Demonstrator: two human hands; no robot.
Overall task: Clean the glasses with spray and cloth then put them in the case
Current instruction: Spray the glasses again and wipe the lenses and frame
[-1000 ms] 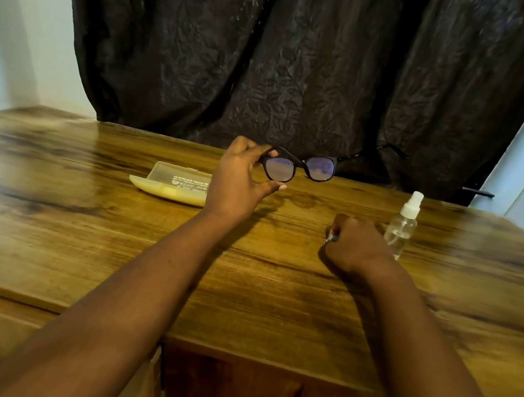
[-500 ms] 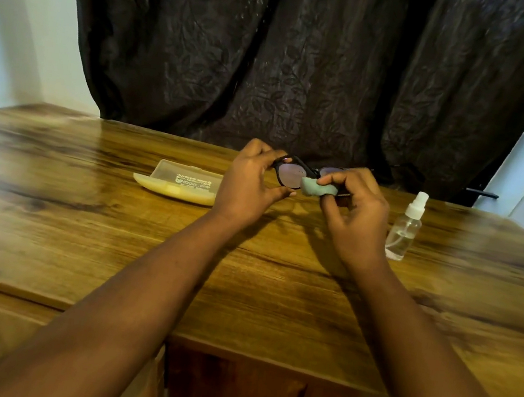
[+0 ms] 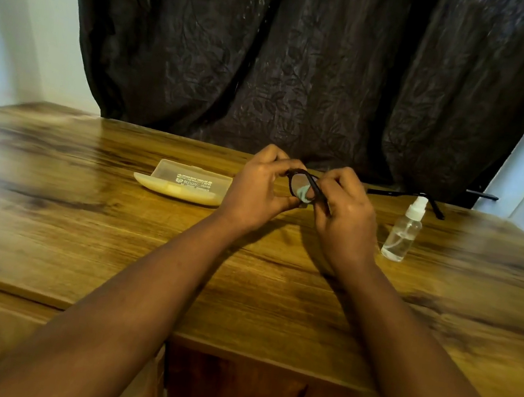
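A room in a home: wooden table [image 3: 86, 241], dark leaf-patterned curtain [image 3: 273, 58] at the far side, pale walls [image 3: 18, 29].

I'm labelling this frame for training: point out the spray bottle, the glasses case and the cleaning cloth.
spray bottle [image 3: 403, 233]: head view, on its clear body.
glasses case [image 3: 189, 179]: head view, on its translucent lid.
cleaning cloth [image 3: 303, 191]: head view, on the pale green bit seen through the lens.
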